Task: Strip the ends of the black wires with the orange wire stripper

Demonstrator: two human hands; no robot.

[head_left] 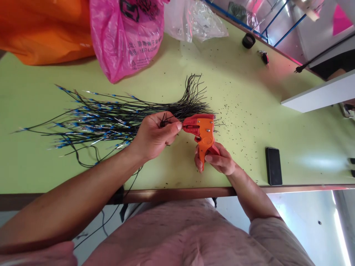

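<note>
My right hand is wrapped round the handles of an orange and red wire stripper, held above the table with its jaws toward the left. Pinched in my left hand are black wires, with a finger and thumb right at the stripper's mouth. Whether a wire end sits inside the jaws is hidden. Beneath and beyond my left hand lies a large bundle of thin black wires. Their left ends carry blue sleeves and shiny tips; their right ends fan out loosely.
An orange bag, a pink plastic bag and clear plastic bags lie along the far side. A black phone rests at the right. Tiny dark scraps dot the green table. A black tape roll is farther back.
</note>
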